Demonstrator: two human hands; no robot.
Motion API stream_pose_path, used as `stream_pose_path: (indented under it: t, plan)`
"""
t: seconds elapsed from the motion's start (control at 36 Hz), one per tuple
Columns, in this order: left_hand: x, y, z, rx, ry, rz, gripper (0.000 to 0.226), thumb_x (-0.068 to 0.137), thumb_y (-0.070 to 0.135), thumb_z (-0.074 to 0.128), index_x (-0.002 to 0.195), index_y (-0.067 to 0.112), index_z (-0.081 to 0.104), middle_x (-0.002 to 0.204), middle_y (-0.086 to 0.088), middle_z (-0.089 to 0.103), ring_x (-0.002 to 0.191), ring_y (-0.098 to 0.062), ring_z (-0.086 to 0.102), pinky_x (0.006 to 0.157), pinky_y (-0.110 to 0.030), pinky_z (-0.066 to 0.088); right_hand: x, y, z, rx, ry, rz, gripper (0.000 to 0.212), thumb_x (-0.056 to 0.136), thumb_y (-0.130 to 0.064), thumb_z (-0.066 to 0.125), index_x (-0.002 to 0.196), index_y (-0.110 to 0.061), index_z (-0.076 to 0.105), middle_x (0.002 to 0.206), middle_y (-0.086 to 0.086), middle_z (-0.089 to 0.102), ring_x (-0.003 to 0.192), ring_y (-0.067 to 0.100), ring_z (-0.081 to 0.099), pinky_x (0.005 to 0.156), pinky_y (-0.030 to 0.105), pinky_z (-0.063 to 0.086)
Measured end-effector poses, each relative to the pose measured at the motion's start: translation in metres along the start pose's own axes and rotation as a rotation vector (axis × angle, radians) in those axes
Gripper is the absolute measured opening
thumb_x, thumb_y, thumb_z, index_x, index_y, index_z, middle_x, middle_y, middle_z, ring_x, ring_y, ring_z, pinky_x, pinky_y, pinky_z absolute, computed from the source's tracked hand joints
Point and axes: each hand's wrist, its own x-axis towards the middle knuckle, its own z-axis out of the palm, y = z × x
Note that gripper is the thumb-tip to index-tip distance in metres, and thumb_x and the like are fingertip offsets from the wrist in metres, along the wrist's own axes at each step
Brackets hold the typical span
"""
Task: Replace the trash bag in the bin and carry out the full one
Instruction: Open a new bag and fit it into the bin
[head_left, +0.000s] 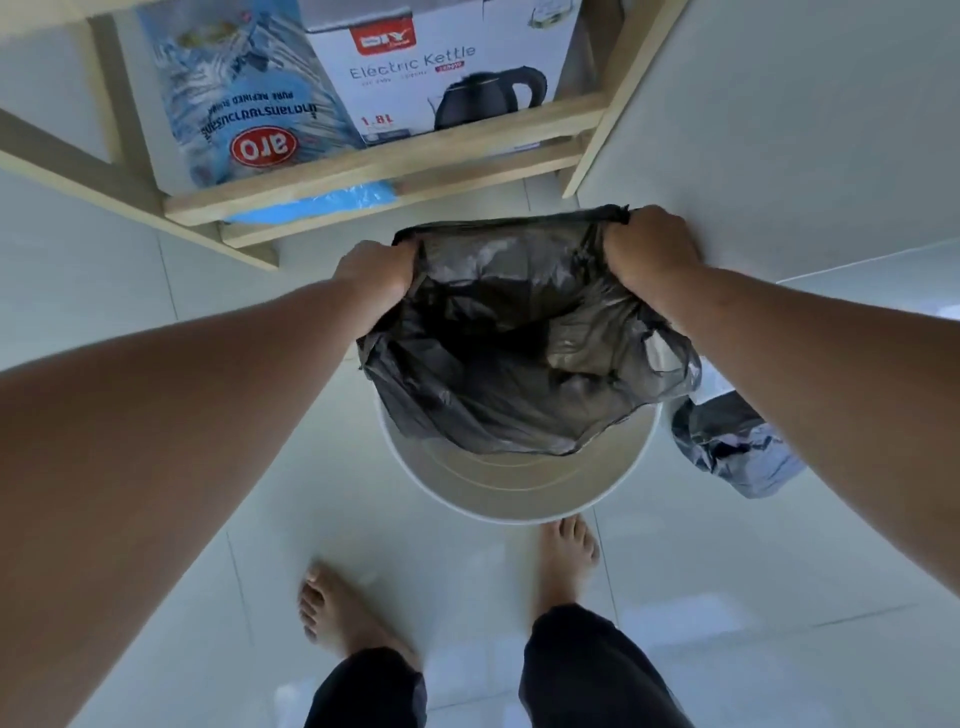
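L hand (375, 270) & R hand (652, 249) each grip the black bag's (519, 364) rim, spread over the bin (514, 493). Full bag (737, 447) lies just R of bin.

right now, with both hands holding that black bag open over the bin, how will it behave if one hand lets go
The black bag looks thin, see-through and creased, so that side would probably sag shut. It seems empty and light, likely drifting rather than dropping. The bin under it should catch it.
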Motion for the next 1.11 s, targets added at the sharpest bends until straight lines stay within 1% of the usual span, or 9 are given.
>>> stream_pose_path:
  t: [0.08,0.25,0.36,0.5,0.64,0.75,0.86,0.94,1.11]
  plan:
    - [0.007,-0.001,0.003,-0.043,-0.117,-0.031,0.051,0.099,0.039,0.047,0.134,0.001,0.054,0.131,-0.017,0.058,0.122,-0.034,0.055,0.095,-0.038,0.044,0.012,0.003,0.007,0.064,-0.16,0.118,0.029,0.098,-0.013,0.039,0.103,0.005,0.061,0.131,0.023,0.058,0.121,0.037,0.055,0.081,0.03,0.039]
    - [-0.011,-0.04,-0.001,-0.039,-0.234,-0.162,0.031,0.086,0.027,0.068,0.104,0.003,0.058,0.085,-0.008,0.059,0.064,-0.019,0.054,0.057,-0.026,0.046,-0.003,0.024,0.011,0.093,-0.284,0.232,0.048,0.096,-0.032,0.051,0.13,0.002,0.055,0.133,0.02,0.057,0.119,0.036,0.056,0.096,0.034,0.045]
    - [-0.03,-0.078,-0.006,-0.152,-0.45,-0.426,0.05,0.069,0.036,0.073,0.109,0.007,0.069,0.095,-0.012,0.075,0.081,-0.028,0.074,0.075,-0.042,0.061,-0.036,0.047,0.007,0.212,-0.477,0.378,0.058,0.085,-0.056,0.056,0.119,-0.009,0.061,0.114,0.015,0.066,0.102,0.033,0.064,0.097,0.048,0.05]
    - [-0.057,-0.102,-0.014,-0.14,-0.576,-0.477,0.035,0.068,0.039,0.066,0.094,0.015,0.071,0.099,-0.005,0.07,0.091,-0.027,0.071,0.06,-0.043,0.06,-0.078,0.093,0.003,0.28,-0.602,0.535,0.034,0.091,-0.044,0.055,0.106,-0.015,0.065,0.105,0.009,0.07,0.087,0.03,0.068,0.067,0.039,0.06]
    - [-0.078,-0.119,-0.003,-0.299,-0.455,-0.541,0.018,0.097,0.013,0.048,0.085,0.01,0.061,0.074,-0.01,0.071,0.059,-0.023,0.069,0.038,-0.039,0.057,-0.128,0.12,0.015,0.404,-0.681,0.582,0.026,0.102,-0.016,0.042,0.11,-0.002,0.063,0.101,0.021,0.067,0.079,0.037,0.071,0.065,0.045,0.062]
    - [-0.088,-0.133,0.008,-0.568,-0.26,-0.568,0.017,0.097,-0.001,0.046,0.084,0.004,0.056,0.068,-0.014,0.068,0.04,-0.02,0.065,0.033,-0.032,0.053,-0.151,0.127,0.04,0.706,-0.463,0.646,0.027,0.101,-0.006,0.039,0.11,-0.001,0.064,0.097,0.021,0.071,0.066,0.033,0.073,0.05,0.041,0.061]
    - [-0.09,-0.143,0.013,-0.919,-0.116,-0.481,0.026,0.089,-0.015,0.047,0.101,0.001,0.063,0.085,-0.01,0.068,0.067,-0.016,0.069,0.052,-0.026,0.06,-0.155,0.122,0.063,0.861,-0.261,0.611,0.026,0.1,-0.003,0.04,0.112,-0.002,0.063,0.097,0.015,0.071,0.051,0.025,0.072,0.045,0.033,0.059]
    - [-0.097,-0.146,0.014,-0.842,-0.141,-0.349,0.034,0.088,-0.016,0.044,0.103,0.006,0.066,0.09,-0.011,0.072,0.078,-0.02,0.07,0.078,-0.038,0.061,-0.152,0.11,0.075,0.965,-0.236,0.546,0.028,0.098,0.0,0.042,0.116,0.001,0.063,0.087,0.016,0.073,0.053,0.026,0.071,0.049,0.029,0.059]
    - [-0.1,-0.155,0.01,-0.87,-0.19,-0.353,0.029,0.09,-0.016,0.045,0.104,0.003,0.063,0.095,-0.015,0.071,0.076,-0.024,0.073,0.072,-0.037,0.063,-0.157,0.082,0.081,1.234,-0.372,0.415,0.013,0.091,0.009,0.056,0.099,0.002,0.064,0.079,0.014,0.075,0.074,0.025,0.075,0.067,0.026,0.06]
